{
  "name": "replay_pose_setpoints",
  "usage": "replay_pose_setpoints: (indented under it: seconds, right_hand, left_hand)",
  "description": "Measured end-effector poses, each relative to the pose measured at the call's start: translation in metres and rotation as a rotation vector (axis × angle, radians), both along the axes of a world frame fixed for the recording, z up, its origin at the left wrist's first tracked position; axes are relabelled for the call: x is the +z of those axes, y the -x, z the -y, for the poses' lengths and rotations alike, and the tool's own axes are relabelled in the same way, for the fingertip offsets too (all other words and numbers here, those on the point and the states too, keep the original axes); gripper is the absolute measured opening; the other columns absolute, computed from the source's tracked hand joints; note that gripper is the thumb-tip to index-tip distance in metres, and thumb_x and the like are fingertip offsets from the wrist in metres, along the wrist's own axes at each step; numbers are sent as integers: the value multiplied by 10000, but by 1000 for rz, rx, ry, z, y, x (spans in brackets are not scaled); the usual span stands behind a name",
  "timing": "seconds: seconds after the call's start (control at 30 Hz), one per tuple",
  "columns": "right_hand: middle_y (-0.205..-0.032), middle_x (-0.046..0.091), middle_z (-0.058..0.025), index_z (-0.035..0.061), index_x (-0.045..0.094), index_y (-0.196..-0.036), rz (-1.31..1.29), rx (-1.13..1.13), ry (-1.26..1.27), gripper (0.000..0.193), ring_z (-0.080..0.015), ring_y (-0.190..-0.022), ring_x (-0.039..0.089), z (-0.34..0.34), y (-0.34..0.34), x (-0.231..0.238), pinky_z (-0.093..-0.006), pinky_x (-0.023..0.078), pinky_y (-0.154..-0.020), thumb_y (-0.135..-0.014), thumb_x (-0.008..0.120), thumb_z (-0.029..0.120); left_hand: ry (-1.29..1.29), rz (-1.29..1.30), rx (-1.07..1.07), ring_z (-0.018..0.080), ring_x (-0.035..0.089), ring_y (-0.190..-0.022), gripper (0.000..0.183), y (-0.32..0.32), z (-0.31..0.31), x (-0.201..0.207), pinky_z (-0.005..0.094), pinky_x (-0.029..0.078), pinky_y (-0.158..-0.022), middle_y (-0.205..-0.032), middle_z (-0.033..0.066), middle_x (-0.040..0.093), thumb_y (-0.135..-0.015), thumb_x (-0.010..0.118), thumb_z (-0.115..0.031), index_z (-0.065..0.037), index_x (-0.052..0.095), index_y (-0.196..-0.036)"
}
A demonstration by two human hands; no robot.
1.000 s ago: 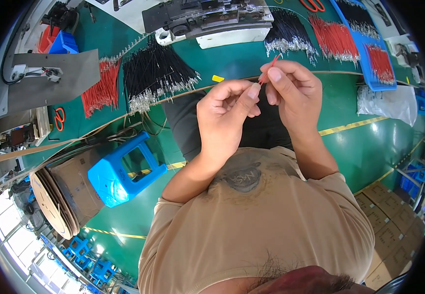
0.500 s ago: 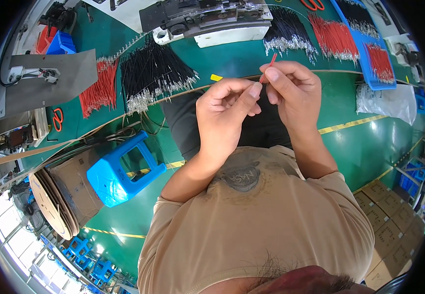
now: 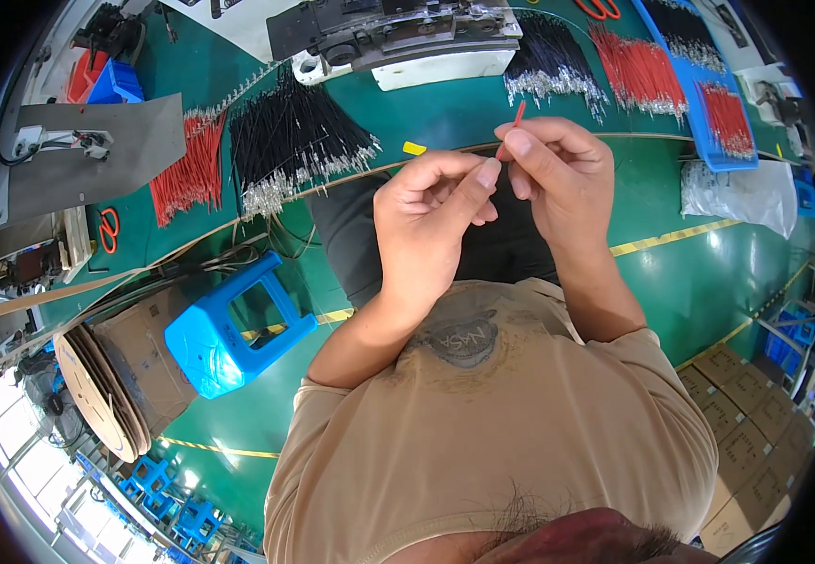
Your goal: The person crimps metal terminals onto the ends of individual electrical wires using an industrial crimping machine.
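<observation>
Just off the bench's front edge, both my hands come together above my lap. My right hand (image 3: 565,174) pinches a short red wire (image 3: 519,114) between thumb and forefinger, its upper end sticking out past the fingers. Close beside it, my left hand (image 3: 431,211) is closed with thumb and forefinger pressed together; whatever lies between those tips is too small to make out. A small yellow piece (image 3: 414,148) rests at the bench edge by my left hand. Black wires with silver terminals (image 3: 299,146) fan out to the left, alongside a bundle of red wires (image 3: 191,169).
A metal machine (image 3: 398,42) stands at the back of the green bench. Right of it lie more black wires (image 3: 553,66), red wires (image 3: 638,70) and a blue tray (image 3: 722,155). Red-handled scissors (image 3: 109,230) sit at left. A blue stool (image 3: 210,343) stands on the floor.
The red wire has dipped slightly lower and tilts a little differently in my right hand. Both hands otherwise keep nearly the same pose; the view has shifted marginally.
</observation>
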State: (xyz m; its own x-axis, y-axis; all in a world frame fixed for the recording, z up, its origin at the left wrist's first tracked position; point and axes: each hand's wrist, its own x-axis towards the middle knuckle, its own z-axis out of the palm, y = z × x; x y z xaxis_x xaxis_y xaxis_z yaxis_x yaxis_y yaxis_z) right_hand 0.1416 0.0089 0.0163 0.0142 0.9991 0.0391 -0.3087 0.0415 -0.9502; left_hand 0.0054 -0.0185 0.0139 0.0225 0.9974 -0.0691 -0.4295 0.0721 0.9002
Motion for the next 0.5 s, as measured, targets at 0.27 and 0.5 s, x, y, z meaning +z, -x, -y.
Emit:
replay_pose_setpoints:
  seconds: [0.27, 0.5]
  right_hand:
    - [-666, 618, -30, -4, 676, -862, 55, -45, -38, 79, -43, -486, 488, 3, 2, 1, -179, 326, -419, -825, 665, 65]
    - [-632, 584, -9, -6, 665, -832, 65, -36, -58, 56, -40, -475, 458, 6, 2, 2, -180, 317, -418, -818, 665, 48]
  left_hand:
    - [3, -6, 12, 55, 566, -600, 46, -2, 2, 0, 175, 458, -544, -782, 51, 647, -846, 640, -15, 18, 637, -877]
    - [-24, -34, -43, 54, 564, -637, 65, 3, 5, -1, 173, 449, -563, -799, 42, 635, -859, 627, -31, 21, 618, -898]
